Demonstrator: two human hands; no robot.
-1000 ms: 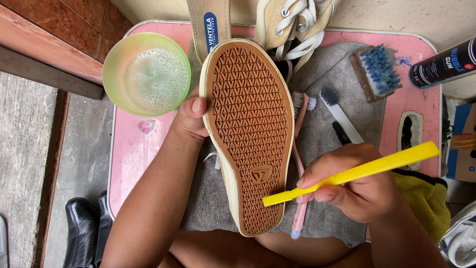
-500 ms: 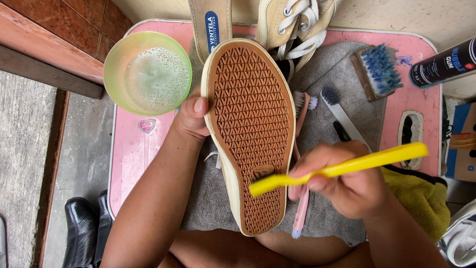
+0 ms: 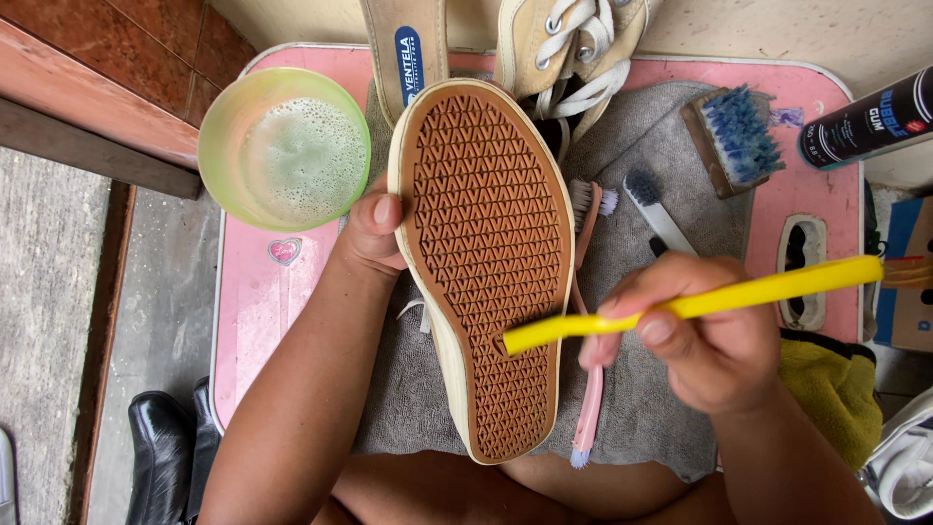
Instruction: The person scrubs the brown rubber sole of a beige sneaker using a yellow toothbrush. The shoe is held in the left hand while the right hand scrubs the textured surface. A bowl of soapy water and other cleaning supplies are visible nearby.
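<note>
My left hand (image 3: 374, 231) grips the side of a cream sneaker (image 3: 486, 262), turned sole-up so its brown patterned outsole faces me. A yellow toothbrush (image 3: 680, 306) is held in my right hand (image 3: 705, 335), its head pressed on the sole near the heel. The shoe lies over a grey towel (image 3: 641, 389) on a pink tray table (image 3: 258, 311). A green bowl (image 3: 282, 146) of foamy water stands just left of the shoe's toe.
A pink toothbrush (image 3: 588, 408) and a white toothbrush (image 3: 656, 209) lie on the towel. A wooden brush with blue bristles (image 3: 734, 136), a black can (image 3: 865, 122), the second sneaker (image 3: 569, 49), an insole (image 3: 408, 49) and a yellow cloth (image 3: 836, 399) are around. Black shoes (image 3: 165, 447) sit on the floor.
The yellow toothbrush head moved left across the sole near the heel, then back right and slightly up. My left hand and the shoe stayed put.
</note>
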